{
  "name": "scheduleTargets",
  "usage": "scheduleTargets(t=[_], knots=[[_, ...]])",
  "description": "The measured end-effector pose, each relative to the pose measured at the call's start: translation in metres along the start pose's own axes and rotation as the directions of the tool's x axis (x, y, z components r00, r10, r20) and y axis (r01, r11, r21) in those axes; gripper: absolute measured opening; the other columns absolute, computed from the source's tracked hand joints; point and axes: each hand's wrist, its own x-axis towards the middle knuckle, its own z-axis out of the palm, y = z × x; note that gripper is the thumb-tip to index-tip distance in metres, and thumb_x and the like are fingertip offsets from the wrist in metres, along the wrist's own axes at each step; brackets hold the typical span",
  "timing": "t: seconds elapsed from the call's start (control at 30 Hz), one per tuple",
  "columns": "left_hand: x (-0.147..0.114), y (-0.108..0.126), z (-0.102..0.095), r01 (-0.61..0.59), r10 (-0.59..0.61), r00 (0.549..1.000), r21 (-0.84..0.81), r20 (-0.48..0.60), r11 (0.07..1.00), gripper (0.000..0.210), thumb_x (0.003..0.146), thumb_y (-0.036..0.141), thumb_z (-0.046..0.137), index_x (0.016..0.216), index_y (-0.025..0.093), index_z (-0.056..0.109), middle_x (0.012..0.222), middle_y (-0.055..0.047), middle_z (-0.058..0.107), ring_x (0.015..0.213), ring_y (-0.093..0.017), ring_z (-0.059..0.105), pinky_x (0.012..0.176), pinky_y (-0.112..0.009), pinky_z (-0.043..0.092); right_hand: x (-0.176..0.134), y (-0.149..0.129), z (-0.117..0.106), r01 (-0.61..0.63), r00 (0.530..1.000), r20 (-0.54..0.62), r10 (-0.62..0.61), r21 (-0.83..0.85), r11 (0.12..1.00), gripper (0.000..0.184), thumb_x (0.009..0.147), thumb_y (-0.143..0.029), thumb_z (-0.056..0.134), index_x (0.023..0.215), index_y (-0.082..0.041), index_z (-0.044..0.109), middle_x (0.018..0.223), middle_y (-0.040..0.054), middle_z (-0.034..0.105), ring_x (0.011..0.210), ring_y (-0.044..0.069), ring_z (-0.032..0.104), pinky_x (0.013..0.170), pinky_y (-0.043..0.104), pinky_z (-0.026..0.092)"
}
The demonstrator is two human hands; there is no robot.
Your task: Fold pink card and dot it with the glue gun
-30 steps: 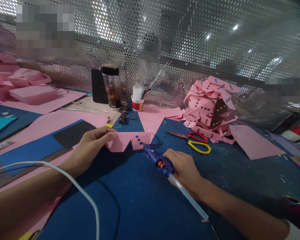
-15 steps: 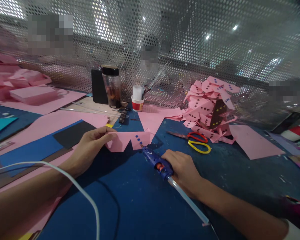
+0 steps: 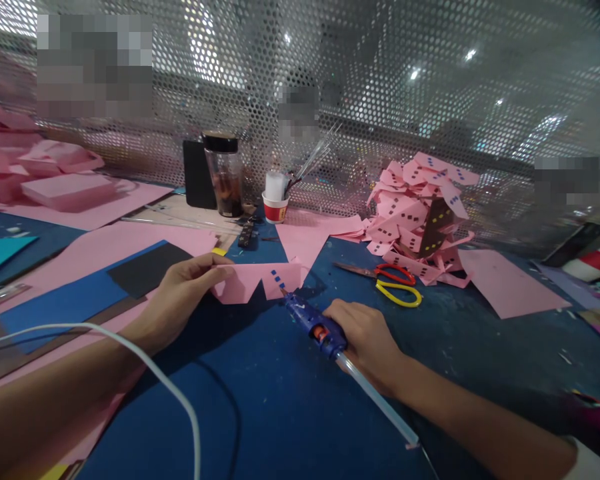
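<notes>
Between thumb and fingers, my left hand (image 3: 193, 283) pinches the left end of a pink paper piece (image 3: 237, 283). The piece has a notch in its lower edge and small blue squares (image 3: 276, 277) in a slanted row on its right part. Wrapped round a blue hot glue gun (image 3: 313, 320) is my right hand (image 3: 363, 337). The gun's nozzle meets the paper at the lowest blue square; whether it touches I cannot tell. A long clear glue stick (image 3: 377, 397) sticks out of the gun's back end. My right fingertips are hidden behind the gun.
Scissors (image 3: 400, 285) with red and yellow handles lie right of the paper. Behind them rises a heap of dotted pink pieces (image 3: 405, 213). A lidded jar (image 3: 225, 177) and a paper cup (image 3: 275, 208) stand at the back. A white cable (image 3: 173, 383) loops over my left forearm.
Almost nothing differs. Both hands, the pink paper and the glue gun keep the same places.
</notes>
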Motion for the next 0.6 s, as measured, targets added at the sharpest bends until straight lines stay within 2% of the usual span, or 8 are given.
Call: scheduleTargets(t=[0.23, 0.6], knots=[[-0.0002, -0.0005, -0.0006, -0.002, 0.002, 1.0, -0.001, 0.015, 1.0, 0.02, 0.084, 0.039, 0.07, 0.082, 0.019, 0.07, 0.074, 0.004, 0.061, 0.07, -0.013, 0.045, 0.065, -0.024, 0.033, -0.0016, 0.0022, 0.0034, -0.035, 0.999, -0.017, 0.035, 0.001, 0.999, 0.007, 0.091, -0.027, 0.054, 0.092, -0.021, 0.055, 0.084, 0.001, 0.064, 0.068, 0.017, 0.055, 0.064, 0.03, 0.031], [0.001, 0.0001, 0.0004, 0.007, -0.007, 1.0, 0.001, 0.012, 1.0, 0.022, 0.083, 0.04, 0.071, 0.081, 0.018, 0.07, 0.073, 0.004, 0.06, 0.071, -0.012, 0.045, 0.066, -0.024, 0.032, -0.001, 0.0017, 0.0052, -0.041, 0.998, -0.047, 0.042, 0.011, 0.999, 0.01, 0.092, -0.031, 0.054, 0.09, -0.021, 0.055, 0.081, 0.0009, 0.064, 0.066, 0.017, 0.056, 0.063, 0.029, 0.031]])
